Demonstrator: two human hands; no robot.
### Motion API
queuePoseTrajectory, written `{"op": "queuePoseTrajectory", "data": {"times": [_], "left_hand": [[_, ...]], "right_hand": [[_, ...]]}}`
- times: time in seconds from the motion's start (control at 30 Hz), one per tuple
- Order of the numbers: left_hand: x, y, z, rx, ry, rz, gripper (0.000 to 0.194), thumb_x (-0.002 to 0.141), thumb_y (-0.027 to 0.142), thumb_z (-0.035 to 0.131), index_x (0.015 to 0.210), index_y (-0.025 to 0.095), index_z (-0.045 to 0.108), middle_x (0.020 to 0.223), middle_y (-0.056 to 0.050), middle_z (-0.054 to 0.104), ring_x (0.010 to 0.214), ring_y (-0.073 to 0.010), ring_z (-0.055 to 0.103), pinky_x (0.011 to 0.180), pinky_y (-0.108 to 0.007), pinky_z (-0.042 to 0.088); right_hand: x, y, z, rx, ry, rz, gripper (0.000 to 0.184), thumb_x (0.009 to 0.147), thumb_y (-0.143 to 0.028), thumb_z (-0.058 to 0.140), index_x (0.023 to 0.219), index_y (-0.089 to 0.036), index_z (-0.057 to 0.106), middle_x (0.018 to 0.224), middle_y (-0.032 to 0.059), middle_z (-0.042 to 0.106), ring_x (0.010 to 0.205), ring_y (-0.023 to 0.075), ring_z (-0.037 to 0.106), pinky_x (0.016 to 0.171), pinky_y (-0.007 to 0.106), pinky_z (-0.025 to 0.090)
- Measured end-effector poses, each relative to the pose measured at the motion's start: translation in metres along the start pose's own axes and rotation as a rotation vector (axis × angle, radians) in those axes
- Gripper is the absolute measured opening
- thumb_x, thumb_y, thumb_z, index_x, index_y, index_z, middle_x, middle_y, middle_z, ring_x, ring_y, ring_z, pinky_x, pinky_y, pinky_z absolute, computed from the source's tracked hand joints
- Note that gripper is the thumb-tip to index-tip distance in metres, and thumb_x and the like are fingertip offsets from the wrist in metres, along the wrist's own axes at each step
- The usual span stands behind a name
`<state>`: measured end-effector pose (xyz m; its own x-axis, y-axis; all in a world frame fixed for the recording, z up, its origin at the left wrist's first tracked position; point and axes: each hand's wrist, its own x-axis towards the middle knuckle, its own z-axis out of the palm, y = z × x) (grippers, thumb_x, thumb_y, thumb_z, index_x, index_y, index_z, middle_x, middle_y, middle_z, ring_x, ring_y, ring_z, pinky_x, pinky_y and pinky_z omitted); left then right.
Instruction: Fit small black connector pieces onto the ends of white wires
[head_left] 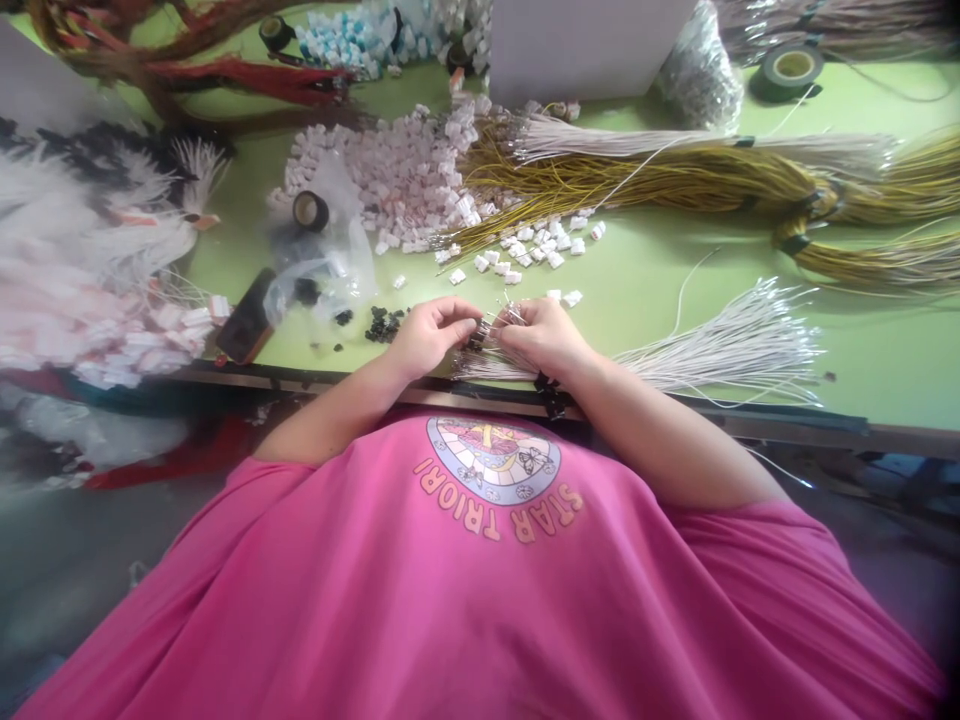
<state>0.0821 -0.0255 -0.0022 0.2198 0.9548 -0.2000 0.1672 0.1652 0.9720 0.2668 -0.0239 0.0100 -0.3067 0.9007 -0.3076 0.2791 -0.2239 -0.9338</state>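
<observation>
My left hand point(431, 335) and my right hand point(541, 335) meet at the near edge of the green table point(645, 290), just above my pink shirt. Both are closed on a bundle of thin white wires point(491, 345) with bare metal tips; the left pinches a small dark connector point(477, 333) at the wire ends. Several small black connectors point(382, 324) lie just left of my left hand. A fan of loose white wires point(739, 345) spreads to the right of my right hand.
A heap of white connectors point(409, 180) sits mid-table, with several scattered ones point(540, 245) nearer me. Yellow wire bundles point(675, 180) run to the right. Black tape rolls point(310, 210) point(791, 68), a clear bag point(330, 260), a dark phone-like slab point(246, 318) and finished white harnesses point(82, 270) lie around.
</observation>
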Motion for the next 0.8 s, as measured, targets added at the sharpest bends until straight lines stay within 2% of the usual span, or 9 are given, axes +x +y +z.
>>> {"op": "queuePoseTrajectory", "data": {"times": [0.27, 0.37, 0.5, 0.8], "left_hand": [[0.001, -0.001, 0.001, -0.04, 0.019, -0.01, 0.012, 0.073, 0.022, 0.068, 0.083, 0.016, 0.069, 0.068, 0.001, 0.063, 0.055, -0.0069, 0.051, 0.057, -0.023, 0.045], [0.002, -0.006, 0.0, -0.049, 0.011, -0.013, 0.016, 0.071, 0.023, 0.071, 0.085, 0.016, 0.069, 0.075, -0.001, 0.067, 0.06, -0.0079, 0.055, 0.061, -0.024, 0.047], [0.003, -0.01, 0.0, -0.093, -0.004, -0.017, 0.023, 0.066, 0.026, 0.075, 0.086, 0.016, 0.069, 0.083, -0.002, 0.069, 0.072, -0.0116, 0.061, 0.071, -0.027, 0.051], [0.003, -0.008, 0.003, -0.107, 0.024, -0.034, 0.023, 0.066, 0.026, 0.075, 0.085, 0.015, 0.069, 0.085, -0.003, 0.07, 0.075, -0.0131, 0.063, 0.077, -0.03, 0.051]], "right_hand": [[0.0, 0.0, -0.002, -0.058, 0.022, -0.028, 0.019, 0.07, -0.029, 0.057, 0.06, -0.013, 0.059, 0.052, -0.002, 0.046, 0.051, 0.008, 0.039, 0.05, 0.024, 0.033], [0.0, -0.001, -0.002, -0.105, 0.004, -0.052, 0.022, 0.072, -0.031, 0.055, 0.059, -0.014, 0.058, 0.05, -0.0027, 0.045, 0.05, 0.0079, 0.039, 0.049, 0.024, 0.032], [0.002, 0.0, -0.001, -0.156, -0.009, -0.078, 0.023, 0.073, -0.03, 0.051, 0.066, -0.013, 0.064, 0.053, -0.0019, 0.05, 0.052, 0.0087, 0.043, 0.051, 0.024, 0.034], [0.002, -0.001, -0.003, -0.209, -0.042, -0.114, 0.023, 0.074, -0.028, 0.047, 0.063, -0.014, 0.063, 0.051, -0.0026, 0.049, 0.051, 0.0087, 0.043, 0.052, 0.024, 0.034]]}}
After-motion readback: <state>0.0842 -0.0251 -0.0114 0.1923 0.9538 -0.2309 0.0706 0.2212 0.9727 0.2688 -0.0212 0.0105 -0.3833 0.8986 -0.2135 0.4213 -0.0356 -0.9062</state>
